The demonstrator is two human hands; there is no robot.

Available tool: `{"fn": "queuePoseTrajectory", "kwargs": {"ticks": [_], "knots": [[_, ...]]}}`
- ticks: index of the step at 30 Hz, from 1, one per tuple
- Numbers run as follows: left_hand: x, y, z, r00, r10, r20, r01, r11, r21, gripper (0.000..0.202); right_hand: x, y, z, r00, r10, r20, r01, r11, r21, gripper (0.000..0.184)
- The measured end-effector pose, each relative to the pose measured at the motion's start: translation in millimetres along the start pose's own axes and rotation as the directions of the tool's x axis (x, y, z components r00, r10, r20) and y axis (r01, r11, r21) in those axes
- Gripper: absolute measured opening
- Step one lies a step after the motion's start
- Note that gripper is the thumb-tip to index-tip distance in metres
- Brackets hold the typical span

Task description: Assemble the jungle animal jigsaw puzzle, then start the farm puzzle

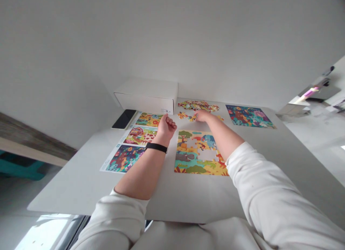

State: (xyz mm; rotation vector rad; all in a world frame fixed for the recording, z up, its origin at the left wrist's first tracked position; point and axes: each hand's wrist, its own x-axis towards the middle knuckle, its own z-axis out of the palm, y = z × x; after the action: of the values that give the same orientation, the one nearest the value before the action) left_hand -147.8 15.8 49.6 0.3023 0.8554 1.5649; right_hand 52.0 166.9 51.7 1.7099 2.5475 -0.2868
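Note:
On the white table [159, 207] lies a partly assembled animal jigsaw puzzle [192, 169], with gaps in its middle and upper left. Beyond it, my right hand [202, 116] reaches down, fingers pinched on a small yellow puzzle piece [192, 118]. Another loose orange piece [182, 115] lies just left of that one. My left hand [166, 126] is curled into a fist over the right edge of a printed picture sheet [111, 163]; nothing shows in it. A heap of loose puzzle pieces [198, 105] sits behind my right hand.
A white box [145, 95] stands at the back left against the wall. A dark-screened phone [124, 119] lies beside the sheet. At the back right is a finished-looking blue sea-themed puzzle [249, 116]. The table's right edge borders a bright floor.

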Motion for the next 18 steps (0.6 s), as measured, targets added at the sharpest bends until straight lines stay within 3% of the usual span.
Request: {"fn": "queuePoseTrajectory", "kwargs": {"ticks": [5, 8, 11, 14, 18], "knots": [[3.3, 0.8, 1.2, 1.0, -0.023, 0.002, 0.023, 1.0, -0.022, 0.053, -5.0, 3.4, -0.6, 1.0, 0.016, 0.017, -0.016, 1.0, -0.011, 0.036], [3.3, -1.9, 5.1, 0.999, -0.026, 0.033, 0.026, 1.0, -0.011, 0.051, -19.0, 8.7, 5.1, 0.995, 0.022, -0.093, -0.015, 0.997, 0.071, 0.036], [1.8, -8.8, 10.0, 0.998, -0.006, 0.065, 0.004, 1.0, 0.028, 0.05, -38.5, 16.4, 8.4, 0.978, 0.028, -0.206, 0.026, 0.966, 0.257, 0.018], [-1.6, -18.4, 14.8, 0.995, 0.032, 0.092, -0.043, 0.993, 0.11, 0.049, -65.7, 24.5, 6.0, 0.963, 0.059, -0.263, 0.08, 0.868, 0.489, 0.015], [-14.5, -28.2, 22.2, 0.972, 0.15, 0.183, -0.201, 0.933, 0.298, 0.043, -120.4, 30.6, 0.6, 0.949, 0.038, -0.314, 0.229, 0.603, 0.764, 0.024]]}}
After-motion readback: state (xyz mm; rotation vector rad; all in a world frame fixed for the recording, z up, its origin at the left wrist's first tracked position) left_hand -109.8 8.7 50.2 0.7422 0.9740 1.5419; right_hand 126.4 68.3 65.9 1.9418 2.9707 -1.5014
